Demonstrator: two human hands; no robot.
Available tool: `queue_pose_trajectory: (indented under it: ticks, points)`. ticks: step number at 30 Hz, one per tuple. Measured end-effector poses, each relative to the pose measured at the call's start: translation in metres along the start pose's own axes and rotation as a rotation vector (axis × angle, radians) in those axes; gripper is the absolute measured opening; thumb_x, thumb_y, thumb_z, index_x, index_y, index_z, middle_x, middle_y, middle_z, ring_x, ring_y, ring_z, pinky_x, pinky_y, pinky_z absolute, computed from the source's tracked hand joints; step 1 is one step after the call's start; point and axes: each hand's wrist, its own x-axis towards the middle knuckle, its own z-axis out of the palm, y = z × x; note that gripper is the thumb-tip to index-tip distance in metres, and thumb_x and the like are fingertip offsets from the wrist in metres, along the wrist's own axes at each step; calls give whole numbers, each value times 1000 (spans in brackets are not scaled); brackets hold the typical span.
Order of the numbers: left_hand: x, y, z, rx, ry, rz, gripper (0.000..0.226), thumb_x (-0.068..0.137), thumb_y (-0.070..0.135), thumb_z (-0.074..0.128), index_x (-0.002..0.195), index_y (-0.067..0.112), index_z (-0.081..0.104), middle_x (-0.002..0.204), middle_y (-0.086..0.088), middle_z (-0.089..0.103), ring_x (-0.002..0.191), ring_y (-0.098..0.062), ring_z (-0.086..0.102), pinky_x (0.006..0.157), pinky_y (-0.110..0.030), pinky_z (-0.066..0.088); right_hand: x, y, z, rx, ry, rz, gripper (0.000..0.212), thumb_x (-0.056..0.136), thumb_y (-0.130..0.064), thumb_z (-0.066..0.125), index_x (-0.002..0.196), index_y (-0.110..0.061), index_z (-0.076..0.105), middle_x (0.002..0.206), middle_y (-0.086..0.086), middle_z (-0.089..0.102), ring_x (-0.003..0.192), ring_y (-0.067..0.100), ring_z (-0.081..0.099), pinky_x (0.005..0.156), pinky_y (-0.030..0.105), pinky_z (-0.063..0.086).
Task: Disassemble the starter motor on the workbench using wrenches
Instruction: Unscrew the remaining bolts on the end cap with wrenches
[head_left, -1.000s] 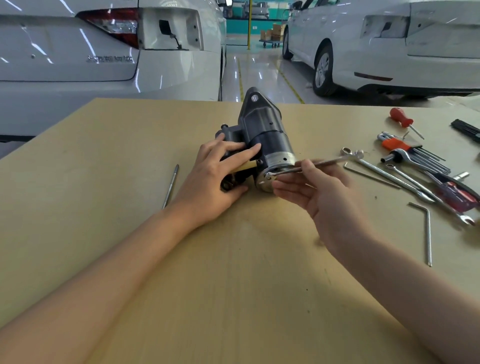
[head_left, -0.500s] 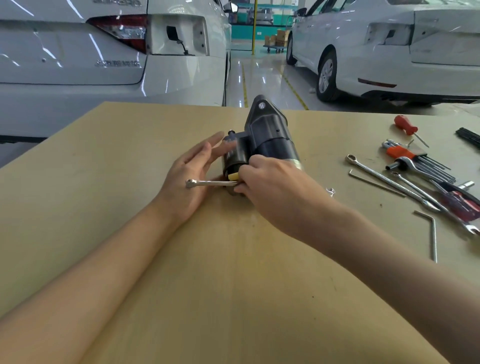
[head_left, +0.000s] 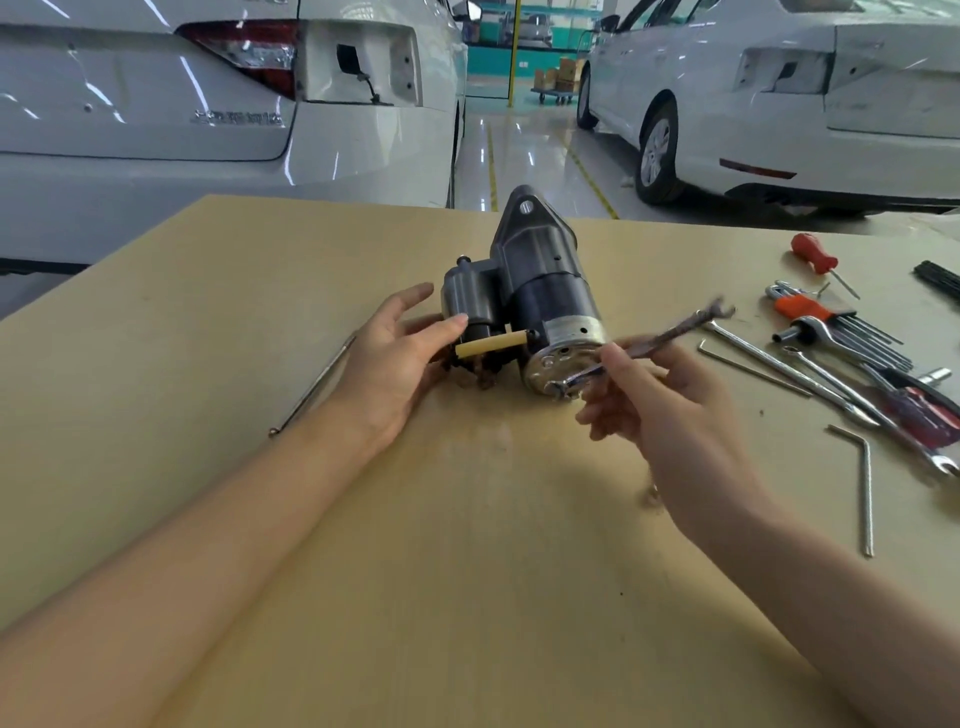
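- Starter (head_left: 524, 301) lies on its side mid-bench (head_left: 467, 571), mounting ear pointing away, shiny end cap toward the camera.
- Yellow tube (head_left: 491, 344) runs across the near end of the smaller cylinder, left of the cap.
- Left hand (head_left: 395, 358) rests at the starter's left side, fingers straight and spread; thumb tip touches the tube's left end. Nothing gripped.
- Right hand (head_left: 654, 400) pinches a wrench (head_left: 644, 345) mid-shaft between thumb and fingers. Near end of the wrench sits against the lower edge of the cap; far end tilts up to the right, motion-blurred.
- Thin rod (head_left: 311, 387) lies on the bench, left of the left wrist.
- Right side of the bench: loose tools (head_left: 841, 358) including long wrenches, a hex key set and a red-handled screwdriver (head_left: 815, 254); a bent rod (head_left: 865, 493) lies nearer.
- Two white cars (head_left: 234, 130) stand behind the bench.
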Motion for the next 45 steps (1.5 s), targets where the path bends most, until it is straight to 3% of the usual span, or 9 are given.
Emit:
queue_pose_trajectory:
  ticks: [6, 16, 24, 28, 31, 34, 36, 42, 45]
  points:
    - [2, 1, -2, 69, -54, -25, 51, 89, 8, 65, 134, 21, 47, 101, -10, 66, 76, -12, 66, 65, -25, 52, 8, -2, 0, 441, -16, 335, 12, 94, -5, 49, 86, -2, 58, 64, 13, 66, 53, 19, 65, 49, 24, 53]
    - [1, -1, 0, 84, -94, 10, 38, 90, 4, 61, 122, 23, 53, 95, -8, 69, 72, -10, 68, 62, -20, 53, 10, -2, -2, 583, 1, 355, 11, 94, -5, 52, 90, 2, 59, 74, 18, 71, 66, 24, 72, 55, 24, 56]
    - [4, -4, -4, 109, -98, 9, 48, 88, 6, 64, 133, 17, 51, 104, -14, 67, 79, -15, 68, 66, -24, 53, 9, 4, 0, 537, 3, 276, 19, 92, -6, 58, 106, 7, 56, 81, 21, 72, 78, 29, 73, 61, 26, 57]
    - [5, -4, -4, 120, -89, 4, 48, 88, 6, 65, 133, 17, 51, 108, -16, 66, 83, -17, 67, 69, -24, 53, 9, -6, 3, 212, -5, 53, 5, 92, -7, 60, 88, -4, 61, 70, 16, 72, 68, 28, 73, 60, 29, 58]
    - [4, -3, -3, 111, -102, 1, 45, 89, 5, 64, 130, 17, 51, 105, -15, 66, 82, -17, 67, 69, -26, 54, 15, -19, 7, -275, -74, -239, 12, 91, -8, 62, 80, -11, 62, 62, 9, 68, 57, 20, 69, 59, 30, 56]
    - [4, -2, -4, 107, -127, 4, 42, 90, 4, 62, 128, 15, 52, 100, -13, 69, 78, -15, 69, 64, -24, 54, 24, -37, 24, -931, -284, -604, 15, 92, -17, 61, 81, -8, 63, 60, 0, 57, 54, 11, 51, 57, 22, 42]
    - [4, -1, -7, 81, -161, -2, 39, 91, 0, 59, 126, 14, 53, 95, -13, 70, 77, -16, 70, 65, -24, 55, 26, -44, 38, -1159, -454, -627, 17, 94, -22, 57, 87, -9, 66, 73, 1, 55, 66, 17, 51, 66, 29, 44]
    - [11, 3, -21, -100, -256, -123, 37, 102, 4, 35, 136, 11, 46, 90, -12, 72, 77, -22, 69, 71, -31, 57, 15, -29, 51, -1539, -634, -775, 15, 96, -11, 50, 99, -18, 62, 85, -4, 36, 75, 15, 41, 66, 28, 36]
    - [13, 3, -21, -110, -244, -130, 36, 101, 6, 40, 135, 12, 49, 90, -12, 72, 77, -21, 70, 68, -32, 58, 10, -22, 35, -1319, -537, -883, 14, 96, -14, 53, 100, -17, 66, 89, -5, 49, 79, 13, 50, 69, 26, 44]
